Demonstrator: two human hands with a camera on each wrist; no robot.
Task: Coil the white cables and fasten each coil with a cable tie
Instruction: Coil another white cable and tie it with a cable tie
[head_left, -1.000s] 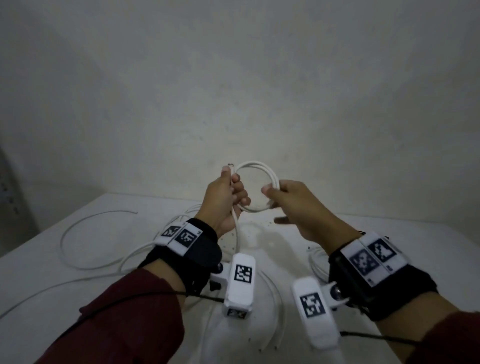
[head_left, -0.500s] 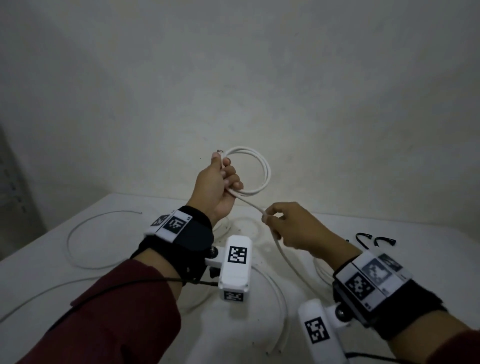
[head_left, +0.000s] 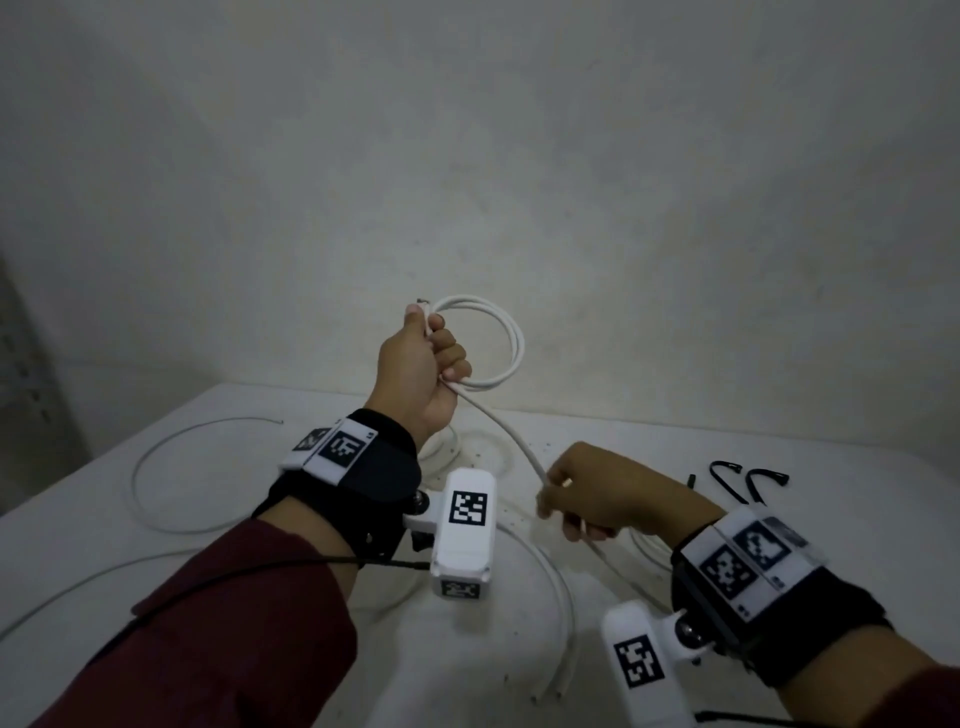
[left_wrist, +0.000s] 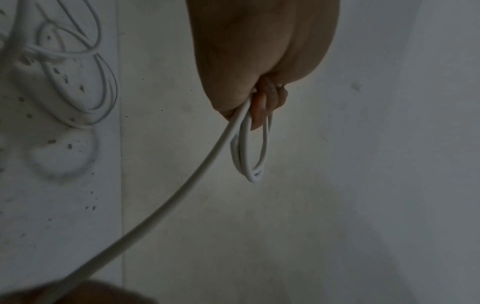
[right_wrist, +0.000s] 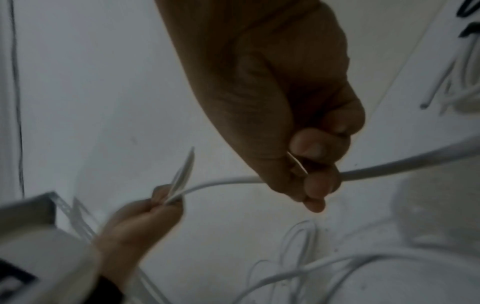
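Head view: a small white coil (head_left: 488, 340) is gripped by the raised left hand (head_left: 415, 369); its tail is pinched lower by the right hand (head_left: 597, 493).

Left wrist view: the loops (left_wrist: 253, 152) are seen hanging below curled fingers (left_wrist: 259, 107).

Right wrist view: the cable (right_wrist: 389, 168) is clamped between fingers (right_wrist: 319, 181).

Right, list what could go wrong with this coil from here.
1. The left hand grips the coil at one spot only, and the loops hang free in the left wrist view; they could spring apart before a tie goes on.
2. The tail runs through the right hand down among loose cables on the table; it may snag or drag them.
3. The ties lie past the right hand, and both hands are busy, so fetching one means loosening a grip.
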